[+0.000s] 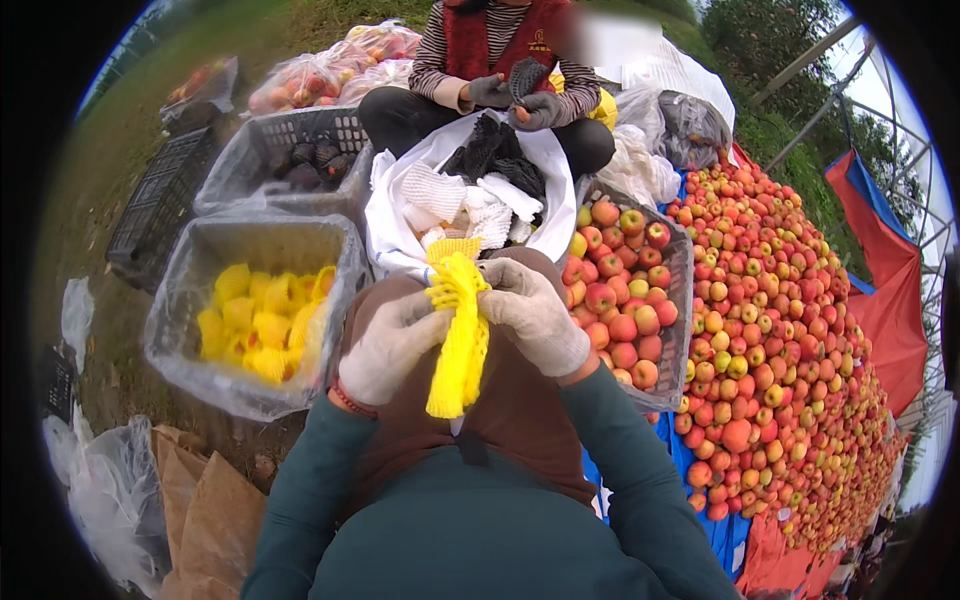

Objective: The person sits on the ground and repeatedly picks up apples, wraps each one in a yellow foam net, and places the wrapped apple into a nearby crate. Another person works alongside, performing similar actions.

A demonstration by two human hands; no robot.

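A yellow foam fruit net (458, 345) hangs limp above my lap, pinched between both gloved hands. My left hand (388, 345), in a whitish glove, grips its left side with fingers closed. My right hand (537, 312), gloved alike, pinches its upper right edge. Just beyond, a white sack (395, 235) holds loose white foam nets (436, 195) and black foam nets (497, 158). The crate of apples (625, 290) stands by my right hand. To my left, a lined crate (345, 265) contains several yellow-netted fruits (262, 325).
A co-worker (500, 70) sits opposite, holding a dark net in grey gloves. Behind the yellow fruits stands a crate of dark-netted fruit (215, 180). An empty black crate (160, 200) lies far left. A large apple heap (770, 350) fills the right; plastic and brown paper (215, 510) lie lower left.
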